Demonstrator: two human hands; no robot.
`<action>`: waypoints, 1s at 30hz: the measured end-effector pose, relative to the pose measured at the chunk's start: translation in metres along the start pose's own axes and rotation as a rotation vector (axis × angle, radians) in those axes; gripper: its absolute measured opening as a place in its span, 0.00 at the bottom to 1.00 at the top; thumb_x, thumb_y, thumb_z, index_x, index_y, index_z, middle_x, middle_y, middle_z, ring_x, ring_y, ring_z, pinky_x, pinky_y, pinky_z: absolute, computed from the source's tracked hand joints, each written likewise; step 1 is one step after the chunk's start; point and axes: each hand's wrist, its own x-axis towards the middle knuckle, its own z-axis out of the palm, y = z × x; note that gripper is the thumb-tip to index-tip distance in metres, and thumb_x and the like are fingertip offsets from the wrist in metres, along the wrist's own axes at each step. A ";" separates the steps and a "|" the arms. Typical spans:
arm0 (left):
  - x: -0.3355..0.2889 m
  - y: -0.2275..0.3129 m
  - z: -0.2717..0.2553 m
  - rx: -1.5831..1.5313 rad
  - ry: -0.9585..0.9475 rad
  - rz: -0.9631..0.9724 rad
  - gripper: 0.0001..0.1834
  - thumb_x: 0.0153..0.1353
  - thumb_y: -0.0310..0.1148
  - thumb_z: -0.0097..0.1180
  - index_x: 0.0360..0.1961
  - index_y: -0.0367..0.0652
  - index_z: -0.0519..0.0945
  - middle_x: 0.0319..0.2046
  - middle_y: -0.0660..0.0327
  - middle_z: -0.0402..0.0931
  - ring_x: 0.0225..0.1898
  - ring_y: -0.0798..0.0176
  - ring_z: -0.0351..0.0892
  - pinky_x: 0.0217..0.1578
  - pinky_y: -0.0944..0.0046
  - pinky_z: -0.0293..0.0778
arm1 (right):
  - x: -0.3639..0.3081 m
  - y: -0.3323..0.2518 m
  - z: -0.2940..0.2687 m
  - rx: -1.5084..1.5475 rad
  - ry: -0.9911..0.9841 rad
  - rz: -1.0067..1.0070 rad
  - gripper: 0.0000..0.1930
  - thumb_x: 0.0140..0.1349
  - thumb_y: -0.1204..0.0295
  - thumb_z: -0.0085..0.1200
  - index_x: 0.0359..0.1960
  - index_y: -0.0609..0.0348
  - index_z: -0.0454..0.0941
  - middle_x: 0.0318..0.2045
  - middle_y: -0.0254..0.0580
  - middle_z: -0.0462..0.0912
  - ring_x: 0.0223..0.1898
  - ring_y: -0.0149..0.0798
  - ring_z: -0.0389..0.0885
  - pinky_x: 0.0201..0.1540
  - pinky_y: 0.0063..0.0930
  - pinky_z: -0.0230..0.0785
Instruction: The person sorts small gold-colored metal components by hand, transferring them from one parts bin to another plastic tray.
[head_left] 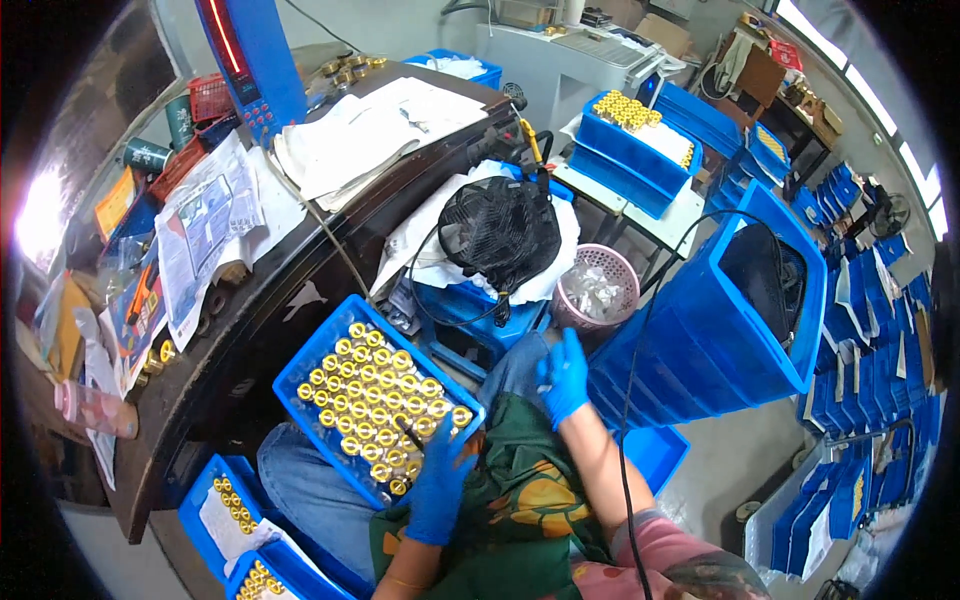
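Note:
A blue plastic tray rests tilted across my lap, holding rows of short round metal fittings with yellow, brass-coloured rims. My left hand, in a blue glove, is at the tray's near right edge with its fingers stretched and apart. A short dark stick-like piece points from beside those fingers over the fittings; whether the hand grips it is unclear. To the right of the tray, my gloved right hand is raised above my leg, fingers apart, with nothing visible in it.
A pink basket with crumpled plastic stands ahead of my right hand. Stacked blue crates rise at right, with a cable hanging past them. A dark desk curves along the left. More trays of fittings sit at lower left.

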 end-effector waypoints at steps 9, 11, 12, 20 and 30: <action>-0.029 -0.023 -0.010 -0.736 0.235 -0.269 0.21 0.65 0.35 0.37 0.57 0.36 0.64 0.52 0.54 0.66 0.52 0.58 0.67 0.51 0.60 0.67 | 0.109 -0.018 -0.040 0.182 -0.056 -0.083 0.23 0.59 0.55 0.46 0.51 0.57 0.67 0.45 0.47 0.73 0.48 0.44 0.71 0.49 0.40 0.67; -0.029 -0.039 -0.024 -0.404 0.257 -0.256 0.20 0.63 0.31 0.41 0.55 0.36 0.66 0.51 0.54 0.67 0.51 0.60 0.68 0.50 0.62 0.68 | 0.091 0.022 -0.034 -0.268 -0.367 -0.304 0.16 0.64 0.66 0.37 0.41 0.63 0.74 0.29 0.43 0.80 0.31 0.33 0.78 0.37 0.21 0.70; -0.037 -0.049 -0.030 -0.069 0.282 -0.267 0.18 0.61 0.28 0.44 0.53 0.36 0.68 0.50 0.55 0.68 0.49 0.62 0.70 0.48 0.64 0.69 | 0.026 0.024 0.005 -0.548 -0.445 -0.288 0.16 0.64 0.65 0.37 0.38 0.64 0.76 0.28 0.43 0.81 0.31 0.33 0.78 0.37 0.23 0.71; -0.043 -0.047 -0.073 -0.351 0.649 -0.202 0.14 0.63 0.27 0.44 0.48 0.35 0.73 0.47 0.57 0.71 0.48 0.63 0.69 0.53 0.65 0.63 | -0.063 0.147 0.050 -1.714 -0.836 -0.476 0.23 0.53 0.54 0.51 0.43 0.58 0.73 0.32 0.54 0.79 0.35 0.53 0.79 0.37 0.44 0.71; -0.044 -0.068 -0.118 0.434 0.718 -0.033 0.12 0.52 0.28 0.55 0.40 0.43 0.78 0.39 0.53 0.76 0.40 0.51 0.73 0.46 0.55 0.63 | -0.048 0.144 0.053 -1.413 -0.895 0.020 0.17 0.60 0.59 0.45 0.38 0.60 0.77 0.34 0.47 0.80 0.31 0.39 0.81 0.32 0.32 0.72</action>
